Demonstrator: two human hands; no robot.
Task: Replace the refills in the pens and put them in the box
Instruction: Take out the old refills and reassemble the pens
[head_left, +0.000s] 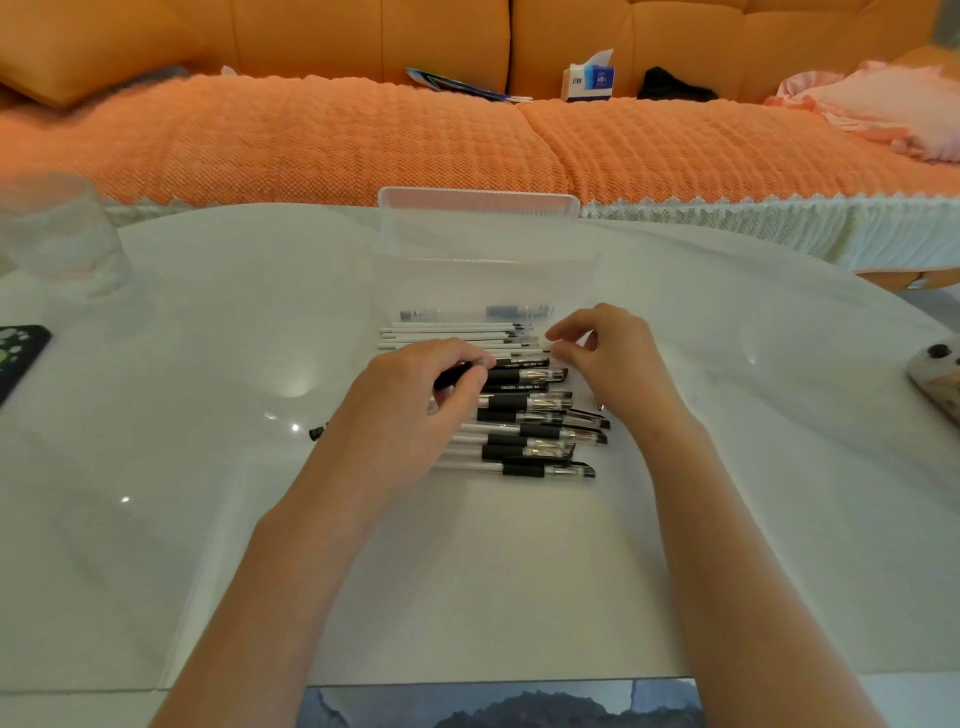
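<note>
Between the hands: pens (537, 418) piled | left hand (415, 400) grips black pen (456, 375) | right hand (605, 348) curled at refills (457, 335), hold unclear | box (478, 228) beyond both, open | step: likely picking a pen; next: unscrewing two-handed

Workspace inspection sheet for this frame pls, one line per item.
Surface: glossy white table, glare spots.
Job's things: clear box, lid up; white refills in a row in front of it; pens piled nearer the person.
Clutter: glass, phone, small black piece, device at the right edge.
Grippers: left hand grips a black pen; right hand curled at the refill tips, hold unclear.
Cables: nothing seen.
Surroundings: orange sofa, tissue box, pink cloth.
</note>
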